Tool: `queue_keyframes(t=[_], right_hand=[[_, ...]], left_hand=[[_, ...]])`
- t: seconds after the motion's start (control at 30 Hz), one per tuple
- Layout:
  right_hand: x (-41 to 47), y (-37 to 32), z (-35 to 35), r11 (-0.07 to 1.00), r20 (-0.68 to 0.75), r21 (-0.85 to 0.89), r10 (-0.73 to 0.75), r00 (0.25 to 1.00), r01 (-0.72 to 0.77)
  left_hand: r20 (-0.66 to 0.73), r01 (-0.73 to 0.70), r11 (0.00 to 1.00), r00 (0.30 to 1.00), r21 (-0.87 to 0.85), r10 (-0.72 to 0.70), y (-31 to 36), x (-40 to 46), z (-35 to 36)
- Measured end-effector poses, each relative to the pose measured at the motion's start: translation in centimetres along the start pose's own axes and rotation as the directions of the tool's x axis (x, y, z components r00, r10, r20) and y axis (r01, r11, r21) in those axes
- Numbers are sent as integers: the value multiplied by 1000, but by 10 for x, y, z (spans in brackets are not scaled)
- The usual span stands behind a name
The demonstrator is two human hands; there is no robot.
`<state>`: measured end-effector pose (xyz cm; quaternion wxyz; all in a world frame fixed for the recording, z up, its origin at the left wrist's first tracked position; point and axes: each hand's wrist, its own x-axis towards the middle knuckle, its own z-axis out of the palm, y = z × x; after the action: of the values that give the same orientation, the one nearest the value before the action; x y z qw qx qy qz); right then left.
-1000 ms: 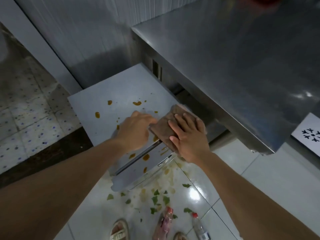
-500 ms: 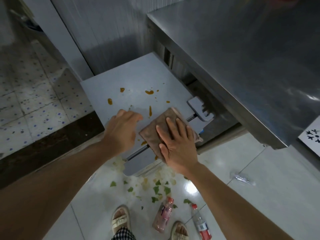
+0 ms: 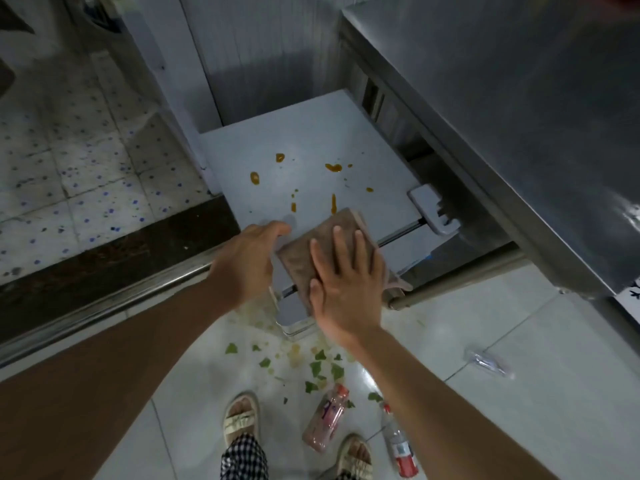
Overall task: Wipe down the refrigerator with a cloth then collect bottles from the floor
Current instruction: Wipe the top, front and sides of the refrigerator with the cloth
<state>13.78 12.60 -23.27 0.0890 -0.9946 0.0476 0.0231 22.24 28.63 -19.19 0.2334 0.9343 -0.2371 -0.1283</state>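
Observation:
The white refrigerator top (image 3: 311, 140) carries several orange stains (image 3: 333, 167) toward its back. A folded brown cloth (image 3: 301, 261) lies near its front edge. My right hand (image 3: 346, 282) presses flat on the cloth with spread fingers. My left hand (image 3: 246, 261) rests on the refrigerator top at the cloth's left edge, its fingers loosely bent. On the floor lie a pink bottle (image 3: 325, 424) with a red cap, a clear bottle (image 3: 400, 445) with a red label, and a crumpled clear bottle (image 3: 486, 362).
A steel counter (image 3: 502, 98) overhangs the refrigerator on the right. Green leaf scraps (image 3: 317, 367) and pale spills litter the white floor tiles by my sandalled feet (image 3: 239, 420). A dark threshold (image 3: 104, 261) and speckled tiles lie to the left.
The view has tilted down, so more floor and the crumpled bottle show. My right hand has slid the cloth along the front edge; the orange spots near that edge no longer show.

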Motion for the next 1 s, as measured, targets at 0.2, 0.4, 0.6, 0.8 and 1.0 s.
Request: queue_keyframes(t=[0.2,0.4,0.6,0.8,1.0], right_hand=[[-2,3,3,990,45,-71,-116,992,119],[29,52,-7,972,26,-171,170,985,-163],[-12,-32,8,996,1,-79,52,999,-51],[-21,-58,17,956,27,-157,-248,968,249],[-33,-14,14,908,51,-139,-393,918,396]], left_hand=[[-77,22,999,997,41,-19,-8,-17,1],[-12,12,998,1000,-64,-12,-21,-28,5],[-86,72,993,993,-90,-79,-33,-48,0],[-114,78,995,990,-61,-84,-40,-57,-7],[-99,81,995,991,-57,-86,-28,-50,-3]])
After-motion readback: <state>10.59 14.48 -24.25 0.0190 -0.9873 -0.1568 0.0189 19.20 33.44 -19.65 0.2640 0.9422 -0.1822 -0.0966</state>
